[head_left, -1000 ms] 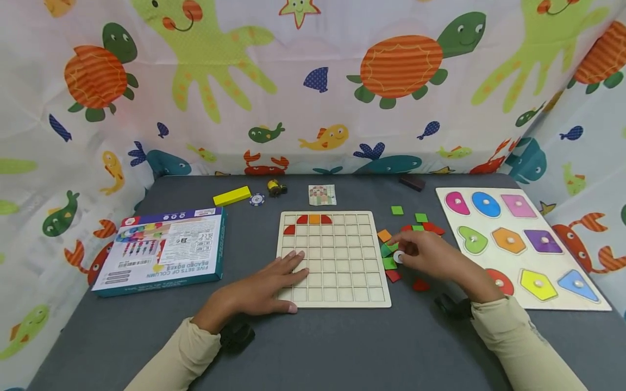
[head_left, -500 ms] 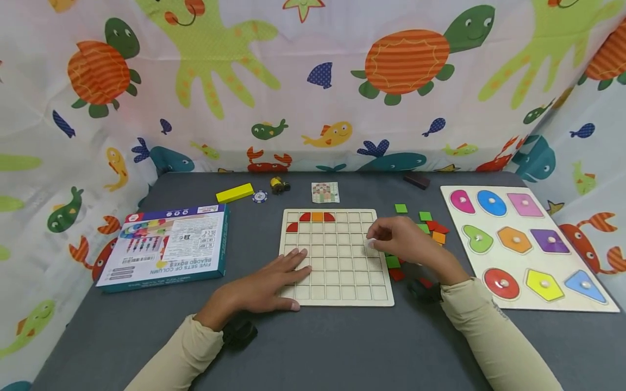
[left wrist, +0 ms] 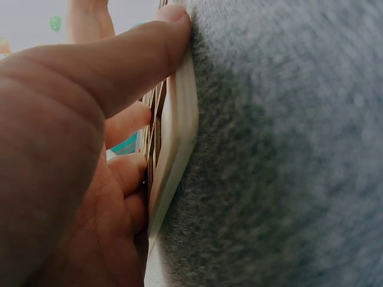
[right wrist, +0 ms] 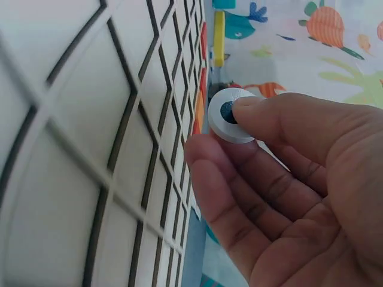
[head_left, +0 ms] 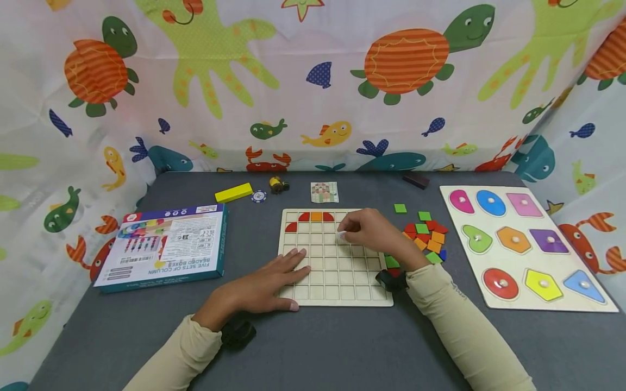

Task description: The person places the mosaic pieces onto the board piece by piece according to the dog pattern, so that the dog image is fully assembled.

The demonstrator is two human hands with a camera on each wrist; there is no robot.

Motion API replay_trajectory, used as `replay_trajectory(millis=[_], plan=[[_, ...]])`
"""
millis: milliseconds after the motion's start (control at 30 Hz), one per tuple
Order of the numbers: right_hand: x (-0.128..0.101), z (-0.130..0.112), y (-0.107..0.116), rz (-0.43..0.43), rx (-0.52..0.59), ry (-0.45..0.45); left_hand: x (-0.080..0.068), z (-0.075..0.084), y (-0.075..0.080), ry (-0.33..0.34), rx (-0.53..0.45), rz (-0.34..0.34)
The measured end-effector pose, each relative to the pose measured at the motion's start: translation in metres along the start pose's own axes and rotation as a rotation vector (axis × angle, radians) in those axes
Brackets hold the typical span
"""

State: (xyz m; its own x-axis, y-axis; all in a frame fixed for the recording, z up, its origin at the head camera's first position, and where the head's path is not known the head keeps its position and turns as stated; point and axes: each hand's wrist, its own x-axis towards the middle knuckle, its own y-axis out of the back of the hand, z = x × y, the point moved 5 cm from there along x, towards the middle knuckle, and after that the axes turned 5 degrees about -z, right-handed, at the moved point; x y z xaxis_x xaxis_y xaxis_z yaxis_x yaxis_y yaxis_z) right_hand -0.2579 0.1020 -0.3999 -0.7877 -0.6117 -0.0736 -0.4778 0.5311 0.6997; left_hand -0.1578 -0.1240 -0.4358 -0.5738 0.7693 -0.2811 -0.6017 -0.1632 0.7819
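So there's a little white disc with a dark centre [right wrist: 224, 122], and it's pinched in the right hand [head_left: 369, 231], thumb on one face, fingers curled behind. It's over the upper middle of a wooden grid board [head_left: 337, 277]; can't tell if it's touching the wood.

Left hand [head_left: 266, 282] is just lying on the board's left edge, fingers stretched out, gripping nothing, thumb by the near corner. Far row has a red piece [head_left: 304, 217], an orange square [head_left: 316, 216] and another red one, plus one more red in the next row's first cell.

Loose tiles in green, red, orange and blue [head_left: 424, 237] are scattered just right of the board, partly behind the right arm. Further right there's a shape puzzle [head_left: 522, 271] with knobbed pieces; over on the left, a flat box [head_left: 161, 250]. Back of the surface [head_left: 303, 347]: yellow block [head_left: 233, 193], poker-style chip [head_left: 259, 196], picture card [head_left: 324, 192], dark block [head_left: 415, 180].
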Motion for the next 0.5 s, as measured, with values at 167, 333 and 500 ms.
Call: replay_trajectory(millis=[167,333,500], plan=[[0.012,-0.01,-0.007,-0.007,0.001,0.033,0.0,0.001,0.0,-0.01,-0.012,0.001],[0.024,-0.018,-0.011,0.011,0.018,0.086,0.0,0.0,0.0,-0.007,-0.006,-0.002],[0.036,-0.02,-0.015,0.01,0.019,0.1,0.001,0.001,0.001,-0.032,0.003,0.009]])
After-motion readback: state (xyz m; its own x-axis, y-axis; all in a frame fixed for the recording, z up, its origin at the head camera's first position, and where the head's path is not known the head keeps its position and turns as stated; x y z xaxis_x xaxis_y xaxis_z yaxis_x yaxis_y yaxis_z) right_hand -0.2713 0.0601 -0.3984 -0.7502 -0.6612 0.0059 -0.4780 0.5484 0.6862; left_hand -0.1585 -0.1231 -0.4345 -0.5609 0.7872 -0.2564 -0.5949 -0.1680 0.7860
